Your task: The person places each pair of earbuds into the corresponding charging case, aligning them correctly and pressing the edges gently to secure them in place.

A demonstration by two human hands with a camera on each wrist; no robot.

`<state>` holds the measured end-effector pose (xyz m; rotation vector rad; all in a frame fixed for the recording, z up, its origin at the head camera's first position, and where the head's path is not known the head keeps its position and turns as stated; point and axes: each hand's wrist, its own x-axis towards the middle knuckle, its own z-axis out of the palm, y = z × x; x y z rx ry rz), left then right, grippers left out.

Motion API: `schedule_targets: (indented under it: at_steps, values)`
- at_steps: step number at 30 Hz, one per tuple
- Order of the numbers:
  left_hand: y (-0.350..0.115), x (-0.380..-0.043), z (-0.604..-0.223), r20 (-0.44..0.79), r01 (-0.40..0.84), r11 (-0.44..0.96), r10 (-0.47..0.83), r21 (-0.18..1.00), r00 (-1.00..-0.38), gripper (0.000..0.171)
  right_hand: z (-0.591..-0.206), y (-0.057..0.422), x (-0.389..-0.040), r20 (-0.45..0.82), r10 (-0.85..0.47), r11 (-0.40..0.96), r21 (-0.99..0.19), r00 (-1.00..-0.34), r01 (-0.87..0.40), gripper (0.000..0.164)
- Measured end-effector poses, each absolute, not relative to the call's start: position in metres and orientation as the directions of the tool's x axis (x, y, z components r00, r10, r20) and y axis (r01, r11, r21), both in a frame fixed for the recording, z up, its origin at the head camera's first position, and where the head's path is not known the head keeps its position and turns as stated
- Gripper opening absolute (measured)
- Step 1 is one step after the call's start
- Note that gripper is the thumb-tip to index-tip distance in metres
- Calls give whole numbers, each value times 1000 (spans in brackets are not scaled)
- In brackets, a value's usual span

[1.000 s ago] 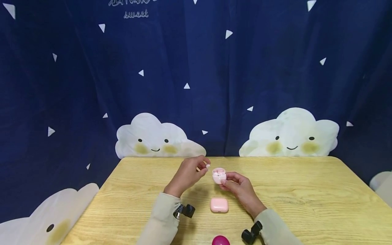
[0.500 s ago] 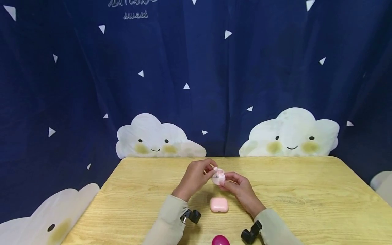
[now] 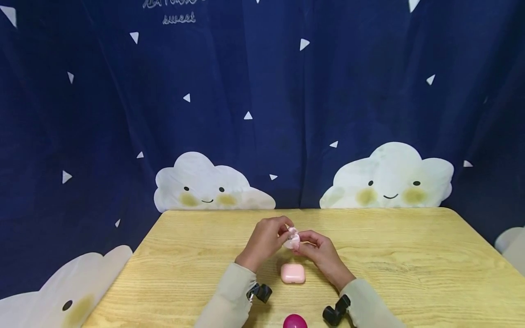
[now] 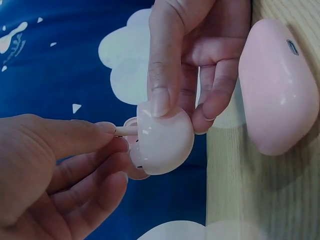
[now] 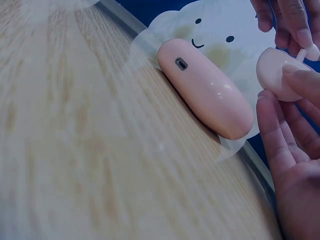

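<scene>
Between finger and thumb, my right hand (image 3: pixel 326 259) holds a small, rounded, pale pink earbud case (image 4: pixel 167 142) above the table, its lid flipped up. My left hand (image 3: pixel 262 239) pinches a pale earbud (image 5: pixel 312 52). In the left wrist view the earbud stem (image 4: pixel 126 131) points into the case's opening; how deep it sits I cannot tell. Fingers hide much of the case's inside. A second, wider pink earbud case (image 3: pixel 293 274) lies closed on the table below the hands, its charging port (image 5: pixel 181 63) visible in both wrist views.
A magenta rounded object (image 3: pixel 295 321) is cut off by the bottom edge of the head view. The wooden table (image 3: pixel 410 264) ends at a dark blue curtain (image 3: pixel 229 123) with clouds and triangles. Black wrist cameras (image 3: pixel 336 310) sit on both sleeves.
My left hand has moved right and slightly down, bringing the earbud from apart to the case's opening. The right hand keeps its place, and the case looks slightly turned.
</scene>
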<state>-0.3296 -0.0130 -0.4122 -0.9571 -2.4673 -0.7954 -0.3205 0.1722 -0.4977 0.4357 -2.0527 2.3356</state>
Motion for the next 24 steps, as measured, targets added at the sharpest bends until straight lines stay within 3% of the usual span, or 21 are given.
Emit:
schedule_targets:
  at_steps: [24]
  values:
    - [-13,-328,-412,536,701,655,499,282,-681,7,-499,173,-322,213,-188,-128,-973,-959,-191,39]
